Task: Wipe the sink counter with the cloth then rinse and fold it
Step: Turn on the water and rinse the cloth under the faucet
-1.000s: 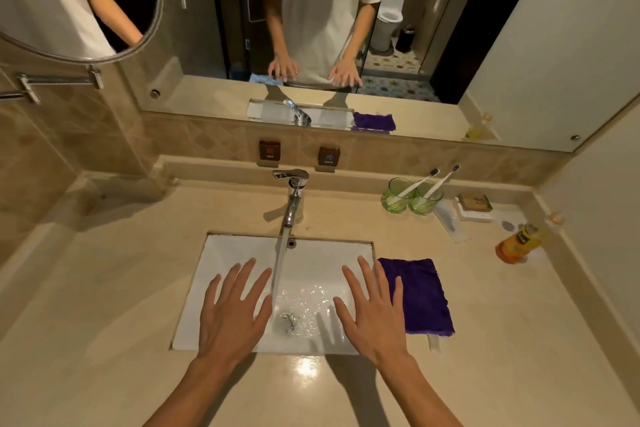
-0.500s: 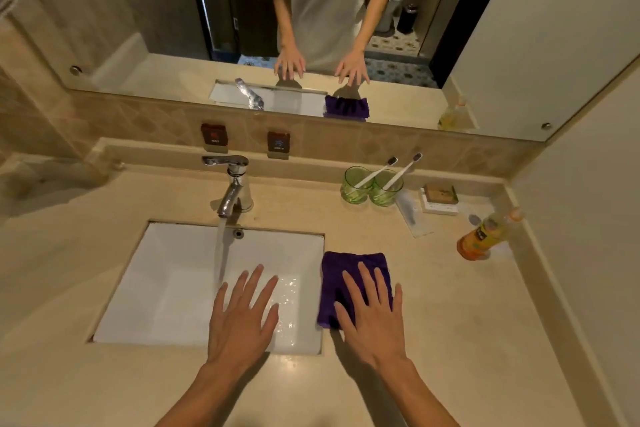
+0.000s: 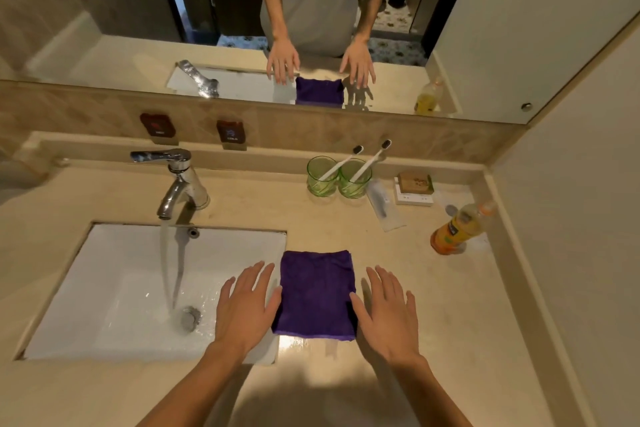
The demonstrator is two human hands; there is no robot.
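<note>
Cloth (image 3: 317, 295) flat on counter (image 3: 450, 322), both hands' grip spread, empty

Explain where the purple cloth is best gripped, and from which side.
Probably pinch the purple cloth along its long side edges, from above. It lies flat on the counter beside the sink, with the open left hand and right hand flanking it.

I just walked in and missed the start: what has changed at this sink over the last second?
The right hand lay on the purple cloth half a second ago; now it has slid off to the cloth's right. The left hand has moved from the basin to the cloth's left edge. Neither holds it. The tap keeps running; the cloth stays folded.
</note>
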